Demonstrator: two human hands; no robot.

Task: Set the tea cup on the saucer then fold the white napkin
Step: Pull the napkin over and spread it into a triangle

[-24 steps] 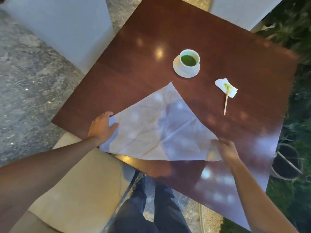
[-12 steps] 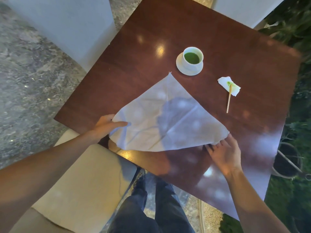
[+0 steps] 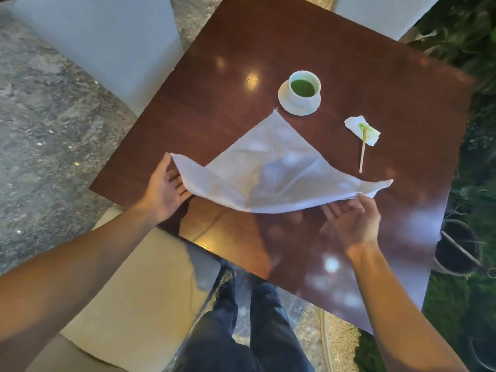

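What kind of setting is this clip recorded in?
Probably a café or garden patio: a polished wooden table with pale chairs around it, a cup of green tea on a saucer, a stone floor and plants beside it.

Looks like a café or restaurant patio: glossy dark wood tabletop (image 3: 349, 63), cushioned beige chair (image 3: 128, 291), speckled stone floor (image 3: 53, 130), green plants (image 3: 472, 44) alongside, matcha tea cup (image 3: 304, 88) on a white saucer (image 3: 287, 103).
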